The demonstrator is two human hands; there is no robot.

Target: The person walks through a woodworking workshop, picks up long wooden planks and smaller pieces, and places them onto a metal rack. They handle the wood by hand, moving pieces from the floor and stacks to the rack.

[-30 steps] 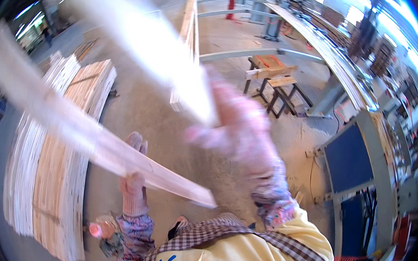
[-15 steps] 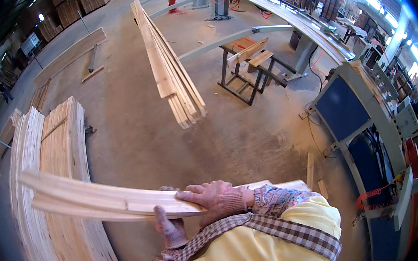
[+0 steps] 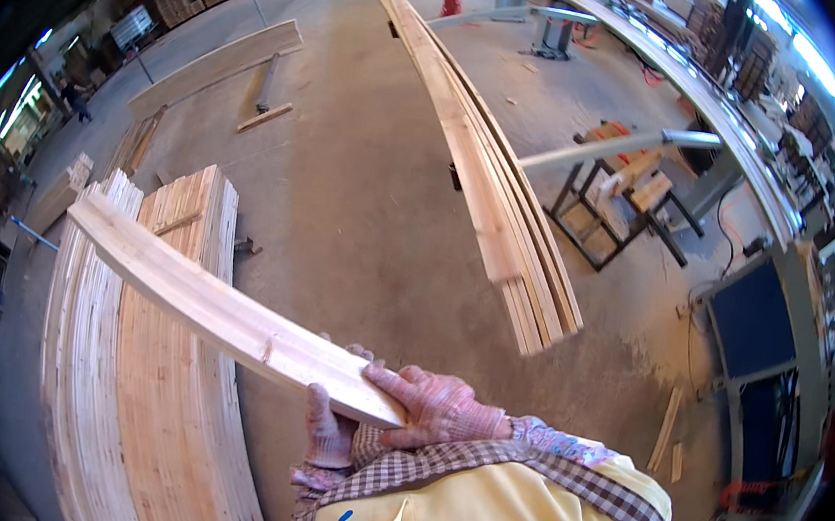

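Long pale wooden boards (image 3: 203, 295), lying flush together, reach from my hands out to the left over a stack of boards. My left hand (image 3: 332, 441), in a soiled knit glove, is closed around their near end from below. Its thumb shows on the near edge and its fingertips on the far edge; the palm is hidden. My right hand (image 3: 438, 408), gloved likewise, grips the same end from above, its fingers along the top. How many boards are in my grip cannot be told.
A tall stack of boards (image 3: 172, 357) stands at the left. Further off, several long planks (image 3: 490, 187) rest on a support ahead. A dark metal stand (image 3: 593, 212) with wood pieces, a long conveyor frame (image 3: 676, 79) and a blue-panelled machine (image 3: 754, 313) occupy the right.
The boards' far end has swung up and away, so they slant now, and their offset edges have come together. My view has turned left. Both hands keep hold.
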